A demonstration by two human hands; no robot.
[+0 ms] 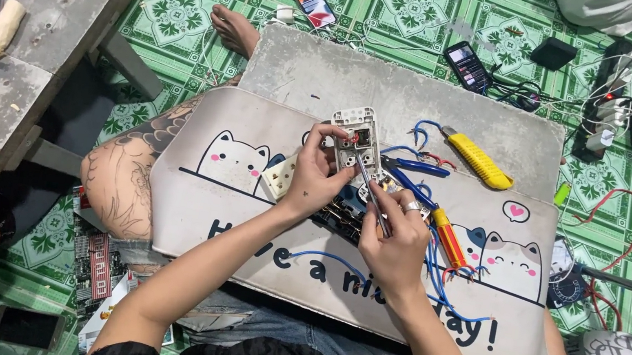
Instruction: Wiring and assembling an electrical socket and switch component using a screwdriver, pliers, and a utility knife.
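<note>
White socket plate [355,143] tilted up over a cat-print mat [196,210] | left hand [314,176] pinches its left edge | right hand [395,231] grips a screwdriver [370,187], tip at the plate's terminals | step judged: screwing a wire terminal | next calls for steady plate, tip seated | yellow knife [479,159], blue pliers [416,167] just beyond.

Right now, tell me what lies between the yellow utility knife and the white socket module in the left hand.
In the head view, blue-handled pliers and blue wire lie between the yellow utility knife and the white socket module held by the left hand.
</note>
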